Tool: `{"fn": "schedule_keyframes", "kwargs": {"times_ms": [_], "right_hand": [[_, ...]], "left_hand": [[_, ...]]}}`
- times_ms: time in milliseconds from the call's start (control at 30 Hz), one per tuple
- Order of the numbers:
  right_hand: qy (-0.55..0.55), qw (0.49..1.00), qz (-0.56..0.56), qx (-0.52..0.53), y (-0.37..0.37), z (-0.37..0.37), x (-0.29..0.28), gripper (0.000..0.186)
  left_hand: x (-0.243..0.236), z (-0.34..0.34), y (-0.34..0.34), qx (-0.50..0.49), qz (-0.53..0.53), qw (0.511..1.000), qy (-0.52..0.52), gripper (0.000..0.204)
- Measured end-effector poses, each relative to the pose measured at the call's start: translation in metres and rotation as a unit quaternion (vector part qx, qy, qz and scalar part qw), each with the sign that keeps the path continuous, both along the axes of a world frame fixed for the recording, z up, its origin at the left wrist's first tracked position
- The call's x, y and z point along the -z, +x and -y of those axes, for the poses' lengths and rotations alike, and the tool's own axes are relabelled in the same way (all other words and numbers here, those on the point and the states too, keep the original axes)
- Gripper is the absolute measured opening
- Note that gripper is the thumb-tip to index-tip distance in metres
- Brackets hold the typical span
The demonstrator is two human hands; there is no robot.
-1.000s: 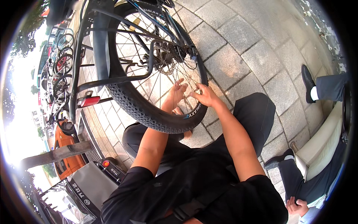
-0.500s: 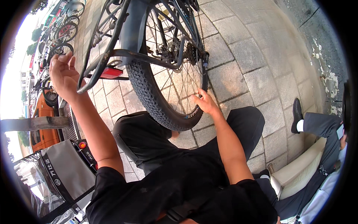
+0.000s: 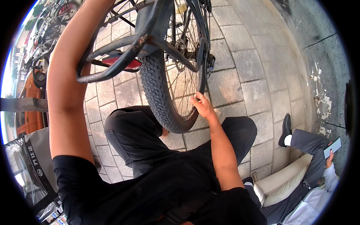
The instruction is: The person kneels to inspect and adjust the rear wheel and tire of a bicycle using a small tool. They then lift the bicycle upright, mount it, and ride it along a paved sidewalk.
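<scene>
In front of me stands a bicycle's rear wheel, with a thick knobbly black tyre [image 3: 159,86] resting between my knees. My right hand [image 3: 203,106] grips the right side of its rim and tyre, the fingertips reaching in by the spokes. Past the black tubular rear rack [image 3: 99,78] my left forearm [image 3: 75,56] stretches up and leaves the top edge, so my left hand is out of sight. A red reflector [image 3: 122,61] sits under the rack, and a dark mudguard [image 3: 150,28] covers the top of the tyre. The chain and gears lie along the wheel's right side.
Stone paving [image 3: 255,86] spreads around the wheel. At right, a seated person holds a phone [image 3: 332,147] on a pale cushioned seat [image 3: 285,178], beside a peeling grey wall [image 3: 318,75]. A grey-covered vehicle [image 3: 41,153], an orange car [image 3: 30,108] and parked bicycles are at left.
My left arm has swung up and forward past the rack, taking the hand out of view. The bicycle's rack and wheel appear shifted slightly right. My right hand keeps its hold on the wheel.
</scene>
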State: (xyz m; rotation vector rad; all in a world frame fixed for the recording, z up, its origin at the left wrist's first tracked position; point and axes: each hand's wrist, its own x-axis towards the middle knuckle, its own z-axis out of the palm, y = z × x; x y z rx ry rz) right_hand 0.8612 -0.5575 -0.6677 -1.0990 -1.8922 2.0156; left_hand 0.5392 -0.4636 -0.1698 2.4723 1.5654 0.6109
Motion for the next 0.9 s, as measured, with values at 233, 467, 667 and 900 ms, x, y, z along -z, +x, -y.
{"fn": "schedule_keyframes", "kwargs": {"times_ms": [233,467,667,900], "right_hand": [[-0.045,0.998,-0.021,-0.031,-0.005,-0.006,-0.018,0.068],[-0.038,0.995,0.032,-0.081,-0.005,-0.011,-0.081,0.071],[-0.123,0.957,-0.254,-0.064,-0.015,0.013,-0.232,0.060],[-0.045,0.985,-0.087,0.142,0.026,-0.006,-0.182,0.040]], "left_hand": [[-0.004,0.011,-0.017,-0.030,-0.016,0.999,0.028,0.054],[-0.004,0.018,-0.045,-0.011,0.009,0.999,0.037,0.053],[0.000,0.014,-0.051,-0.040,0.026,0.999,0.018,0.054],[-0.003,0.019,-0.051,-0.019,0.016,0.999,0.039,0.057]]}}
